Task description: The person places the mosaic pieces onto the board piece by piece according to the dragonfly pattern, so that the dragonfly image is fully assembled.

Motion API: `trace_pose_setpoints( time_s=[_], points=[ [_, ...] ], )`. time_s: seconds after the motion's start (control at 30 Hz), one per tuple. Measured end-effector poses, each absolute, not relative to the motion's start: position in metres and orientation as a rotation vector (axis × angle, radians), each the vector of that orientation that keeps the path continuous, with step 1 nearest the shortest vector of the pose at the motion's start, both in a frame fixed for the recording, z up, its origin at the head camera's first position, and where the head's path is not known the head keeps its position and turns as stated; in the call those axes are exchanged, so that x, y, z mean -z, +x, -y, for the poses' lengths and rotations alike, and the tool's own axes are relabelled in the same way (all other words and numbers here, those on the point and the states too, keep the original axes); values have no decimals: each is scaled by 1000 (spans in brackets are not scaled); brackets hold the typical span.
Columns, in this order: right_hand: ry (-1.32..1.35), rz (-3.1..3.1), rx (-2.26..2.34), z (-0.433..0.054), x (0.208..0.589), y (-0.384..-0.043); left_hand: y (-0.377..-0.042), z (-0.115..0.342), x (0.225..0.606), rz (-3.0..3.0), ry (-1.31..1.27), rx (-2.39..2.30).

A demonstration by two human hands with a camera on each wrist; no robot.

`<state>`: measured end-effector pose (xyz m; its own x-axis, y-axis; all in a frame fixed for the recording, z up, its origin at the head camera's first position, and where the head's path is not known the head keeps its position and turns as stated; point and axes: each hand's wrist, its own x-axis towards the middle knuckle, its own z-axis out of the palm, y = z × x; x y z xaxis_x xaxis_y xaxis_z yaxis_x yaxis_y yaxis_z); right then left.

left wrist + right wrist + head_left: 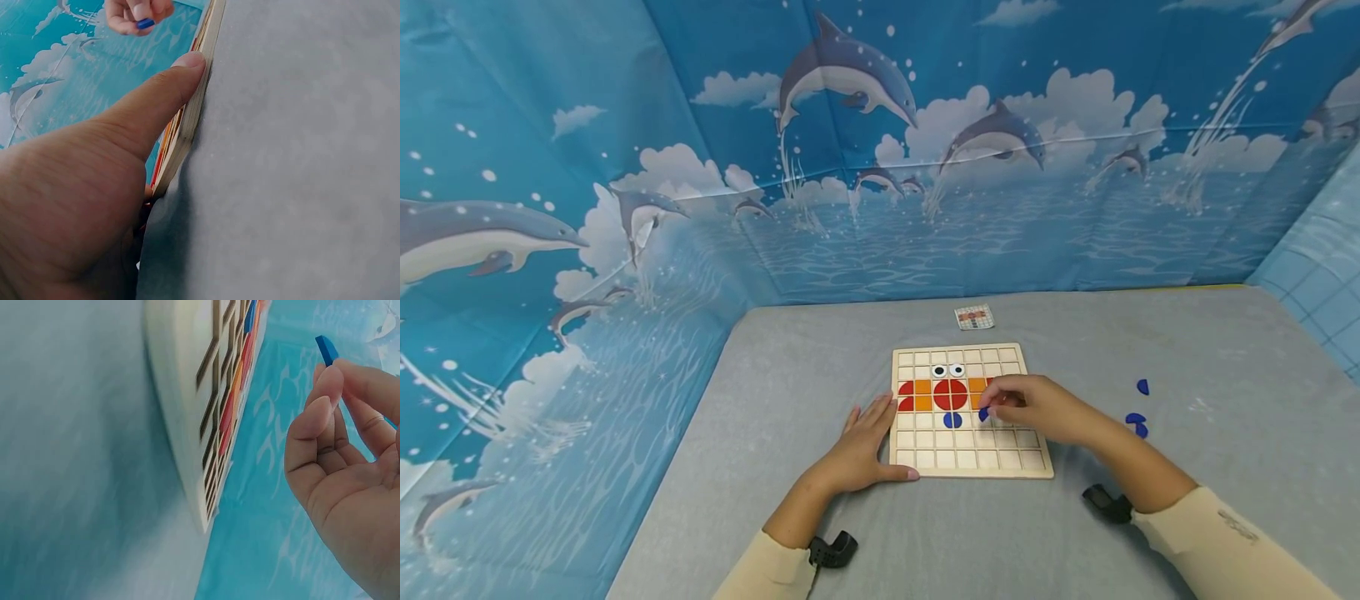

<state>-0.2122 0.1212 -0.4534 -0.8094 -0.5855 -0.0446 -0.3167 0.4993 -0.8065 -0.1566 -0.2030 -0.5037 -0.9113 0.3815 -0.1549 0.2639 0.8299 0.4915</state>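
A wooden grid board (932, 460) lies on the grey table. On it, red quarter pieces form a circle (950, 395), with orange squares (922, 395) and more red pieces (906, 403) at the side. Two eye tiles (947, 371) sit above the circle and blue rounded pieces (952, 421) below. My left hand (853, 458) rests against the board's left edge, fingers spread, thumb on the lower-left corner. Between thumb and fingertips, my right hand (1037, 408) pinches a blue quarter-circle piece (325, 350), held over the board's right half. That hand hides some right-side pieces.
Several loose blue pieces (1136, 419) lie on the table to the right of the board, beyond my right forearm. A small printed pattern card (974, 317) lies behind the board. A dolphin-print curtain (880, 242) hangs along the table's back and left.
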Motion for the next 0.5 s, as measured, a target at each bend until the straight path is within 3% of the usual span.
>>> trace_pose_setpoints(
  time_s=[0.5],
  points=[
    [-901,-2390,1169,-85,463,-214,-157,203,503,-2773,504,-675]
  ],
)
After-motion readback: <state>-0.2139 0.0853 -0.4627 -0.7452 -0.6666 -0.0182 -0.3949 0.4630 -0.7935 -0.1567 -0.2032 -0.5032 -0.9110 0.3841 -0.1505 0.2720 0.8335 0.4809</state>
